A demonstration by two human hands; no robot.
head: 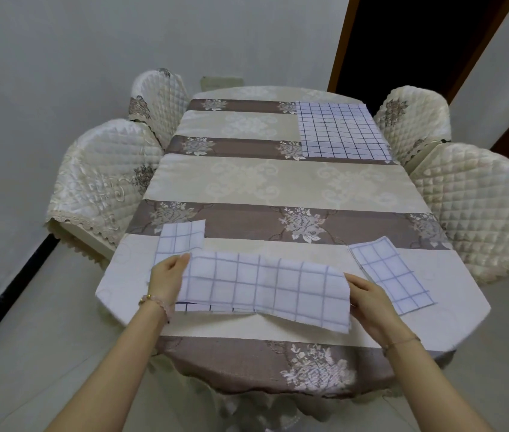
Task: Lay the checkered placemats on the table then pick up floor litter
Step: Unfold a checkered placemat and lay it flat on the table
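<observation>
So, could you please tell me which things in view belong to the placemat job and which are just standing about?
Part of the job:
- held placemat, between left hand and right hand
- laid placemat at the far right
- folded placemat near the right hand
- table

Just standing about:
- quilted chairs
- doorway

No floor litter is in view.

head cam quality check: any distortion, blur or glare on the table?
Head view: wide-angle bending bows the door frame and the table edges; soft, even light with no hard shadows; mild sheen on the chair covers; the held placemat looks slightly soft, while the far placemat grid reads sharp.
</observation>
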